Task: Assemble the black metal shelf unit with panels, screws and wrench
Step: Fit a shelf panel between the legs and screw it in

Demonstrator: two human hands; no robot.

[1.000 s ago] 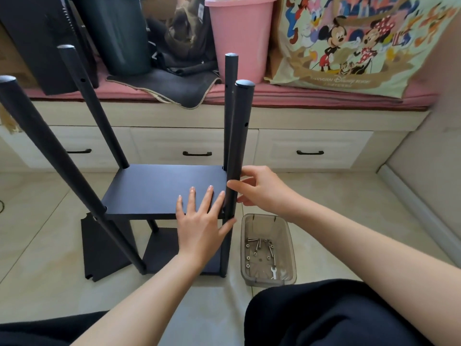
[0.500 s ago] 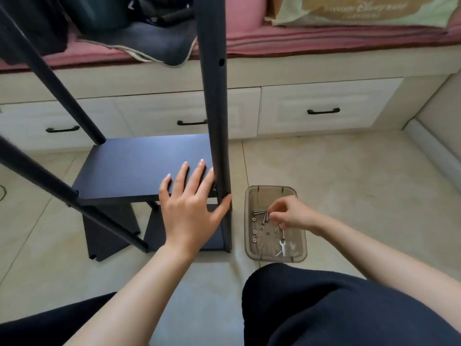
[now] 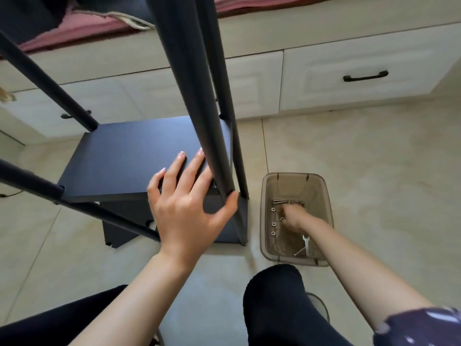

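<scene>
Head view: shelf unit (image 3: 139, 156) stands on the floor, centre-left of frame. Left hand (image 3: 184, 208) flat on the shelf panel, fingers spread, thumb against the near pole (image 3: 197, 96). Right hand (image 3: 293, 217) reaches into the brown tray (image 3: 324, 196), lower right; fingers curled among screws (image 3: 279, 202), grip unclear. Wrench (image 3: 306, 242) lies in the tray.

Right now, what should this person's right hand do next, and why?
Probably pinch one screw and lift it out. The right hand is already down in the brown bin among the hardware, while the left hand steadies the shelf panel against its post.
</scene>
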